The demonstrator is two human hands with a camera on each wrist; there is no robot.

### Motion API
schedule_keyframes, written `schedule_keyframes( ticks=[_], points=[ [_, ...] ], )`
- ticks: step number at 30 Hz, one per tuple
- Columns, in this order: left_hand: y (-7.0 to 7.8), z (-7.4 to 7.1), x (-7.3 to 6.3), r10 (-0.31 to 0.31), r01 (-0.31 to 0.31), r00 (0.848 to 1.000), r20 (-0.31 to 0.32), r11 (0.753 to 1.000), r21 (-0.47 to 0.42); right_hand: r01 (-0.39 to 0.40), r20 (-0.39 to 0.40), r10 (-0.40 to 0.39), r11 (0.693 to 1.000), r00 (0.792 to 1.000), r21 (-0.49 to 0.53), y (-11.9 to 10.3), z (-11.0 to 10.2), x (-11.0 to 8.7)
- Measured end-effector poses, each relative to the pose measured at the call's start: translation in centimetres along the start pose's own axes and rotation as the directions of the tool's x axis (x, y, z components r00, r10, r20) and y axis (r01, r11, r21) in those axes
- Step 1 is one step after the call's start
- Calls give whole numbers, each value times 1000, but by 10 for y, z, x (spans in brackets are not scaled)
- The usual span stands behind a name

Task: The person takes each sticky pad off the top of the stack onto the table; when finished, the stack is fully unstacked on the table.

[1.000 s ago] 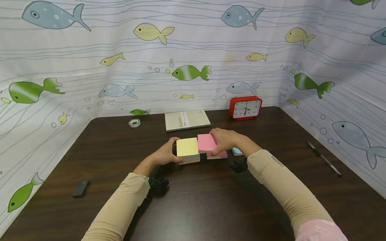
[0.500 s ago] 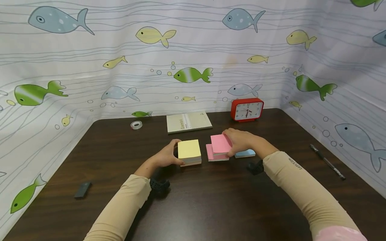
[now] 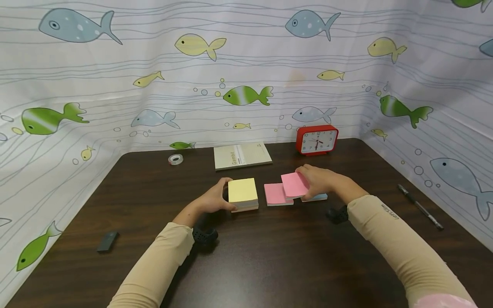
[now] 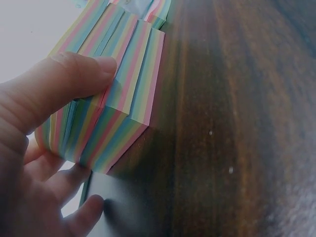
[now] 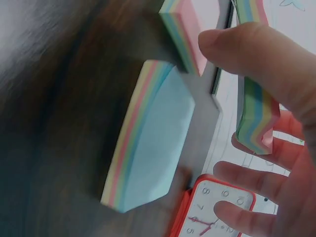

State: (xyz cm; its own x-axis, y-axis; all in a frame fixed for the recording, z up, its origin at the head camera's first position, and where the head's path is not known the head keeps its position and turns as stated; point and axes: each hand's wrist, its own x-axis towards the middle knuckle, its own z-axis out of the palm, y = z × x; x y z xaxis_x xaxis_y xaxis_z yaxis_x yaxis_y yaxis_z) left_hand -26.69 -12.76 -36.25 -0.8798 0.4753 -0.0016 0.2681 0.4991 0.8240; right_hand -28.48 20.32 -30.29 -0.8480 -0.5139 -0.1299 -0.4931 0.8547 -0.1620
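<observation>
My left hand (image 3: pixel 209 199) grips a stack of sticky note pads (image 3: pixel 242 191) with a yellow sheet on top; its striped layered sides (image 4: pixel 118 74) show in the left wrist view, the thumb lying across one side. My right hand (image 3: pixel 319 181) pinches a pink-topped sticky note pad (image 3: pixel 294 185), held up off the table in the right wrist view. Below and left of it another pink-topped pad (image 3: pixel 274 194) lies flat on the table. A blue-topped pad (image 5: pixel 158 138) lies to the right, partly hidden in the head view by the right hand and the held pad.
A notebook (image 3: pixel 242 156), a roll of tape (image 3: pixel 175 159) and a red clock (image 3: pixel 317 140) stand or lie along the back of the dark table (image 3: pixel 262 256). A pen (image 3: pixel 420 207) lies at the right and a small dark block (image 3: pixel 108 241) at the left.
My right hand has carried the pink-topped pad rightward, from beside the yellow-topped stack, across the other pink pad, toward the blue one. The left hand stays on its stack.
</observation>
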Motion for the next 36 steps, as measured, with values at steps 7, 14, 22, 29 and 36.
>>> schedule_keyframes(
  ticks=[7,14,22,29,36],
  points=[
    [-1,1,0,-15,15,1000,-5,1000,9,-44,-3,44,999,999,-31,17,4,-8],
    [-1,0,-1,-11,11,1000,1,1000,3,-76,6,77,996,997,-48,31,5,-15],
    [3,1,-2,-18,18,1000,4,1000,22,-91,13,91,995,996,-43,45,7,-23],
    [0,2,-1,-29,29,1000,5,999,32,-89,14,90,995,996,-40,52,5,-28],
    [0,0,0,-18,18,1000,9,1000,10,-103,38,104,994,994,-39,54,-1,-29]
  ],
)
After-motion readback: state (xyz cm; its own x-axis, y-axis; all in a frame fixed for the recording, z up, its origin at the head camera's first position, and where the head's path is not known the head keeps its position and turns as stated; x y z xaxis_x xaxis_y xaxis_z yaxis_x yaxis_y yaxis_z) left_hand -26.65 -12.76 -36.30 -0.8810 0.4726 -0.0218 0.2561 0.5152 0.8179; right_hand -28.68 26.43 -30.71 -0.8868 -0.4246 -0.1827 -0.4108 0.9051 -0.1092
